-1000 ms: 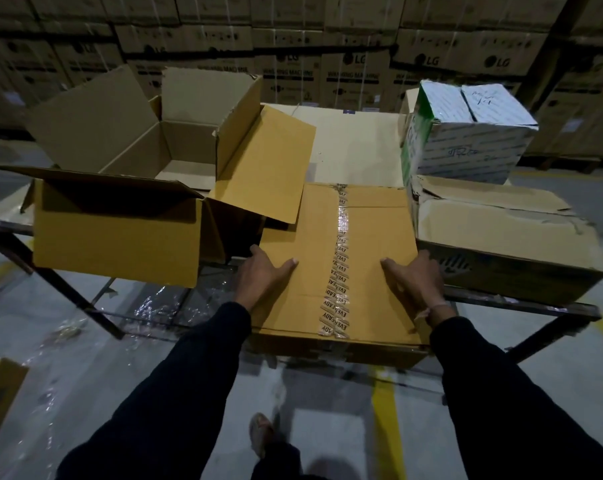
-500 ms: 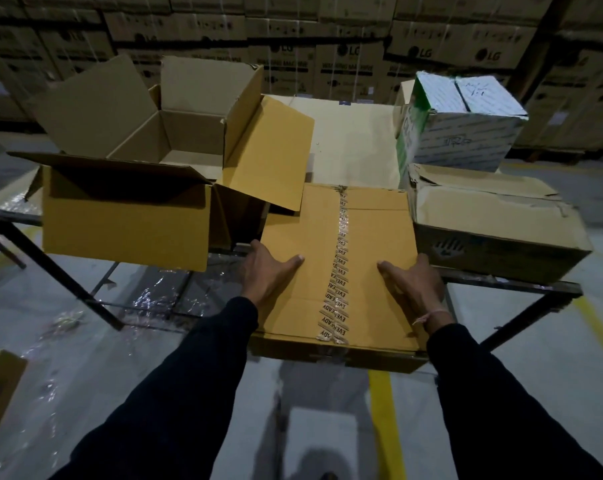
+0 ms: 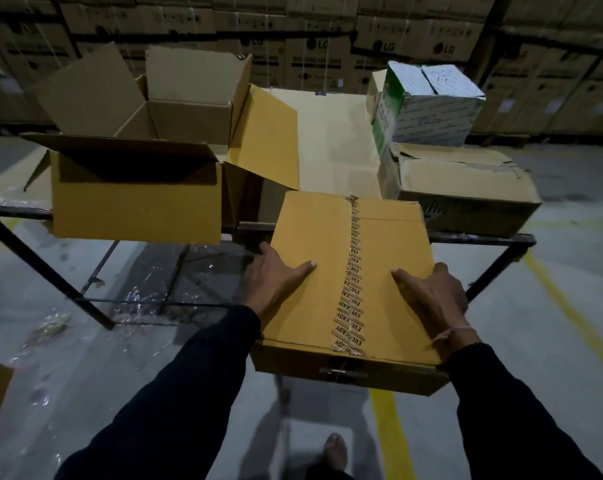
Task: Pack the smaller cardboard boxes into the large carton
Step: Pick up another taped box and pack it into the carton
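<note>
Gripping the taped box [image 3: 348, 271] by both sides: left hand [image 3: 276, 280] and right hand [image 3: 431, 299] are clasping it, thumbs lying flat on top; open carton [image 3: 137, 195] is sitting beyond the left fingers.

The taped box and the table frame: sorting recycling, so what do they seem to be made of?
The taped box, held by the left hand and right hand: matte tan cardboard, flap seams visible, sealed with glossy printed tape, probably plastic. The table frame: dark thin bars, probably painted metal.
</note>
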`<state>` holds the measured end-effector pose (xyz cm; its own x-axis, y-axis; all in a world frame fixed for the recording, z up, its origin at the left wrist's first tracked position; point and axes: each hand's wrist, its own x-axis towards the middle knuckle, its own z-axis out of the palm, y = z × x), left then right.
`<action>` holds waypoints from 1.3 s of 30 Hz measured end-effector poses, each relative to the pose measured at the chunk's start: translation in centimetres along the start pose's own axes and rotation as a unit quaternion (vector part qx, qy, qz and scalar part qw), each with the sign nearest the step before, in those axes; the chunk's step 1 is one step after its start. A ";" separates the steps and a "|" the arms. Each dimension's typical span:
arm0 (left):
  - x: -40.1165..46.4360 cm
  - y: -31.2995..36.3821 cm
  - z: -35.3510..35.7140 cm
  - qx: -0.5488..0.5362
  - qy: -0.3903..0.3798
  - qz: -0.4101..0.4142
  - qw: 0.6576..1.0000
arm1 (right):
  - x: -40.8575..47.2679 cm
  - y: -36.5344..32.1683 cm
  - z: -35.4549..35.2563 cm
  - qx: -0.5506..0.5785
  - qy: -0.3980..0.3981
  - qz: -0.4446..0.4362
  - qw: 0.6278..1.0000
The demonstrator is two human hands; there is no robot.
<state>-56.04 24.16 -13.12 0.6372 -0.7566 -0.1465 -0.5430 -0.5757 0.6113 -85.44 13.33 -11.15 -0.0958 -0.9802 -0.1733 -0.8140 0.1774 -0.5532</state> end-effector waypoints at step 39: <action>3.5 15.5 -21.3 -0.029 0.172 0.240 0.955 | -4.5 -16.5 -16.7 0.109 0.236 -0.089 0.962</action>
<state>-50.54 19.19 12.39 0.4695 -0.7770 0.4193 -0.7926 -0.1616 0.5880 -81.17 13.31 12.39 -0.2577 -0.9184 0.3003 -0.7070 -0.0326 -0.7065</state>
